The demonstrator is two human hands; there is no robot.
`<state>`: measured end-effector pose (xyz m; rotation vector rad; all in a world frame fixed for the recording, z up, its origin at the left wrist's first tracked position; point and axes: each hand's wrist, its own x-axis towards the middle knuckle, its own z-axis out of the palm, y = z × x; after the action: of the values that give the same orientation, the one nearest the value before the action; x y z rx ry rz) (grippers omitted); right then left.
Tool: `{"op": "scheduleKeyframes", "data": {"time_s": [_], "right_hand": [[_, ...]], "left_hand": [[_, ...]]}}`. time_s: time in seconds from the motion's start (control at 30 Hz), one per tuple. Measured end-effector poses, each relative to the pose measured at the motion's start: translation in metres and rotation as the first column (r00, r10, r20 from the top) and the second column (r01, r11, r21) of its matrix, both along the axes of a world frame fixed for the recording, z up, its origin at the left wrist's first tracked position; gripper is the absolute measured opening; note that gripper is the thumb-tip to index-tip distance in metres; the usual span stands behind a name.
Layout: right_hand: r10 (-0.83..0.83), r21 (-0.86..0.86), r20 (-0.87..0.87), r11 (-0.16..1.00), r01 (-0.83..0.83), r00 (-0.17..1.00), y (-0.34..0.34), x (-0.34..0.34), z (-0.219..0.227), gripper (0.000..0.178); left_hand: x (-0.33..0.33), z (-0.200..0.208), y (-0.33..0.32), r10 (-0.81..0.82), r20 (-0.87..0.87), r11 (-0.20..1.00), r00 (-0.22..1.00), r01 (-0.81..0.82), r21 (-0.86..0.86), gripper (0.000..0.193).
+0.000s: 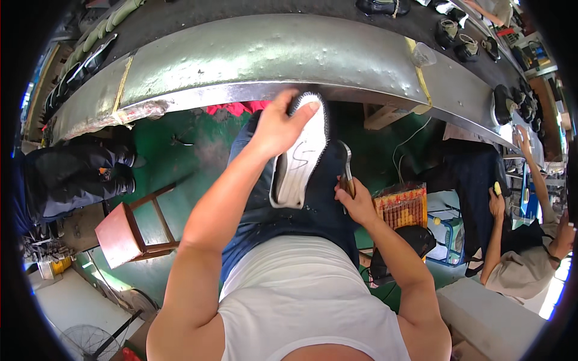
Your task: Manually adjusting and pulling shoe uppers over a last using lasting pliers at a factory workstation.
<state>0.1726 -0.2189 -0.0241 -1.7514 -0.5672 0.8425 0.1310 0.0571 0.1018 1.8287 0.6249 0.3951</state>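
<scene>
Above my lap, my left hand (283, 125) grips a shoe (304, 153) by its toe end, the thumb on the pale underside. That underside faces up and carries a dark drawn line. A dark toothed-looking edge runs round the toe and along the right side. My right hand (356, 201) is closed round a metal hand tool (347, 170) with a shiny curved head. The tool points up, just right of the shoe and apart from it. Its exact kind I cannot make out.
A metal-edged bench (271, 54) with a dark belt runs across the front, shoes (447, 33) standing along it. Left is a stool with a pink seat (120, 234); right, a chair with a beaded back cover (400, 207). Other people (530, 265) sit on both sides.
</scene>
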Motion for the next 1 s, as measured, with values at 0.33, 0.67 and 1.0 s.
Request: {"op": "scheduleKeyframes", "data": {"time_s": [0.33, 0.67, 1.0], "right_hand": [[0.459, -0.22, -0.015, 0.865, -0.451, 0.888, 0.023, 0.019, 0.083, 0.03], [0.437, -0.358, -0.514, 0.673, -0.647, 0.738, 0.071, 0.057, 0.124, 0.027], [0.486, -0.403, 0.269, 0.841, -0.361, 0.831, 0.067, 0.006, 0.053, 0.023]], "left_hand": [[-0.084, -0.076, -0.028, -0.173, -0.304, 0.918, 0.937, 0.266, 0.294, 0.036], [-0.084, -0.065, -0.049, -0.098, -0.245, 0.813, 0.964, 0.22, 0.539, 0.017], [-0.073, -0.127, -0.027, 0.003, 0.113, 0.401, 0.994, 0.102, -0.91, 0.06]]}}
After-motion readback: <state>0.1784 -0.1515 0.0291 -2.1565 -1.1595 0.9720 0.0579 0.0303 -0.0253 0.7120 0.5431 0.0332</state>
